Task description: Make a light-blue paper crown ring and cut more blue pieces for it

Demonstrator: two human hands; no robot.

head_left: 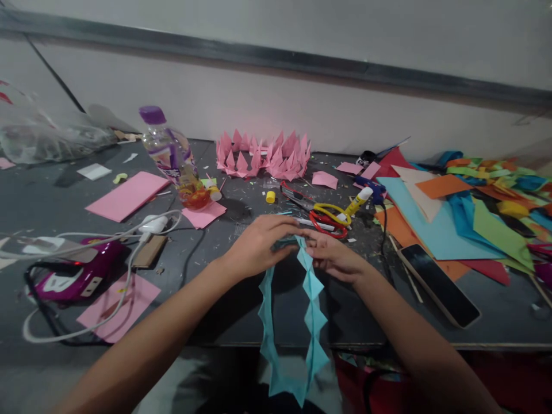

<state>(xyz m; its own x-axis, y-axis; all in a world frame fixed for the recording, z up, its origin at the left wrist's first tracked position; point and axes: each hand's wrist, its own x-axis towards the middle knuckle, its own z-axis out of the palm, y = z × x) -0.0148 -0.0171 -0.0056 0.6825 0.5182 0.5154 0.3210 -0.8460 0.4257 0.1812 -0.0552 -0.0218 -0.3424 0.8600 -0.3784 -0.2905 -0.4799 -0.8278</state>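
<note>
A light blue folded-paper chain [316,316] with pointed edges hangs as a long loop past the table's front edge. Its upper end is pinched between the fingertips of my left hand [263,238] and my right hand [334,253], which meet above the table. My left fingers bend over the top from the left; my right thumb and fingers press the strip from the right. Just beyond my hands lie scissors [330,221] with red and yellow handles and a yellow glue stick [359,202]. Its yellow cap [270,197] stands apart to the left.
Two pink folded-paper crowns [263,158] stand near the wall. At left are a purple-capped bottle [166,149], pink paper [128,196], a magenta power strip [81,270] and white cables. A phone [440,284], coloured paper [426,218] and a blue glue gun [371,187] lie right.
</note>
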